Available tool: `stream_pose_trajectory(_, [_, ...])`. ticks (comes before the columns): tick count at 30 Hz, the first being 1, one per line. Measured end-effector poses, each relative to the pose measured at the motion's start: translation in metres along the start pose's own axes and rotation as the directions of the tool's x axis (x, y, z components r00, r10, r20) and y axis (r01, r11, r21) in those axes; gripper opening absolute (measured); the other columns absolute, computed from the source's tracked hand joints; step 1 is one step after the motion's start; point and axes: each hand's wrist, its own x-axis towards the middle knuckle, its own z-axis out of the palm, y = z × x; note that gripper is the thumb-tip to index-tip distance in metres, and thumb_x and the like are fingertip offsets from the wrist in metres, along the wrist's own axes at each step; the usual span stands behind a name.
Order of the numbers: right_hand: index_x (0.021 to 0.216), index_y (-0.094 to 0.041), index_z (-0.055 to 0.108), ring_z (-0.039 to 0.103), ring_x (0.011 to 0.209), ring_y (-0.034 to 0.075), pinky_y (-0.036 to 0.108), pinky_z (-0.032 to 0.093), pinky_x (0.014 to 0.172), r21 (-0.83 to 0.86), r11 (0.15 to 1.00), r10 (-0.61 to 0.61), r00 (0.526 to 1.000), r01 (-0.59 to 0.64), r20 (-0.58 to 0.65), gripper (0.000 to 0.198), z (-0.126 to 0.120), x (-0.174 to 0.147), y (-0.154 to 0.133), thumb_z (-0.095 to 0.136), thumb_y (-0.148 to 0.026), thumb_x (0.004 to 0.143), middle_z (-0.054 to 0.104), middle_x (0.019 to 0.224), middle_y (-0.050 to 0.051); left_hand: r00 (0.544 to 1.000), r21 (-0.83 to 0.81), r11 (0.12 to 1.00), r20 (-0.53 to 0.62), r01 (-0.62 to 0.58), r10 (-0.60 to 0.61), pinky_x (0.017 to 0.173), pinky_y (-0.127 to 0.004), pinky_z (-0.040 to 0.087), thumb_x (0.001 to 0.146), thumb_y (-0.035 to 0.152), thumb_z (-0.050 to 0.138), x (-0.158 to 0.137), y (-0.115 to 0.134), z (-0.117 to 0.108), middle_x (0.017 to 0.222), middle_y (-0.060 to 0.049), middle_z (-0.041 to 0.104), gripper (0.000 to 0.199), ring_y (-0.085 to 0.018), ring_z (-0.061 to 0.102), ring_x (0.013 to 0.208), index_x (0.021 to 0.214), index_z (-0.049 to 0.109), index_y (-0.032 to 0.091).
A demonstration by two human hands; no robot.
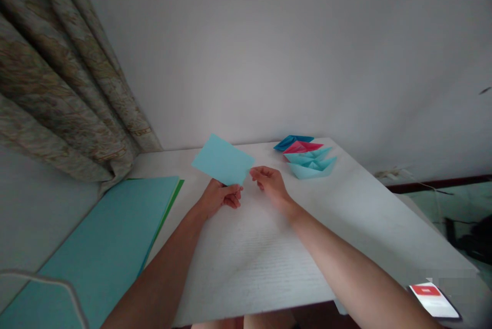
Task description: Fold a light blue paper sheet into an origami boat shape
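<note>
A light blue folded sheet of paper [224, 159] is held up at a slant above the table. My left hand [223, 197] pinches its lower corner between thumb and fingers. Close to the sheet's right edge is my right hand [269, 183], its fingers curled and the thumb against them. Whether those fingertips touch the paper is hard to make out. Beyond my right hand stand several folded paper boats in a row: a light blue boat [313, 166] in front, a second light blue one behind it, then a pink boat [302, 147] and a dark blue boat [292, 141].
A stack of large coloured paper sheets [111, 237] lies on the left of the white table [246, 267]. A white cable [49, 280] crosses its near corner. At the right front edge lies a phone [434, 300]. A patterned curtain [65, 73] hangs at the left, with a wall behind.
</note>
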Motion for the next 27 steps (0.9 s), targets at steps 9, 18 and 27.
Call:
stream_pose_trajectory(9, [0.056,-0.019,0.059,0.030,0.041,0.008,0.025,0.019,0.044,-0.122,0.992,-0.001,0.993,0.015,0.115,0.032,0.006,-0.003,0.004,0.067,-0.048,0.067,0.041,0.043,-0.006,0.956,0.204,0.956,-0.159,-0.211,0.245,0.053,-0.022,0.049,0.062,0.042,0.078,0.003,0.003,-0.006,0.065,-0.002,0.062,0.029,-0.012,0.054,0.062,0.061,0.069,0.015])
stream_pose_trajectory(18, [0.058,-0.017,0.063,0.032,0.044,0.009,0.026,0.021,0.046,-0.120,0.991,-0.034,0.987,0.053,0.156,0.030,0.012,-0.006,0.009,0.066,-0.045,0.069,0.042,0.045,-0.005,0.972,0.185,0.964,-0.100,-0.190,0.211,0.051,-0.024,0.047,0.060,0.037,0.076,0.004,0.003,0.000,0.063,-0.001,0.060,0.024,-0.011,0.051,0.057,0.061,0.067,0.015])
stream_pose_trajectory(27, [0.060,-0.016,0.064,0.030,0.045,0.008,0.025,0.021,0.046,-0.119,0.993,0.005,0.976,0.022,0.217,0.034,0.013,-0.009,0.006,0.070,-0.049,0.066,0.041,0.045,-0.006,0.971,0.272,0.939,-0.055,-0.210,0.233,0.046,-0.021,0.041,0.064,0.036,0.071,-0.002,0.008,0.005,0.069,-0.004,0.066,0.021,-0.010,0.049,0.053,0.063,0.068,0.015])
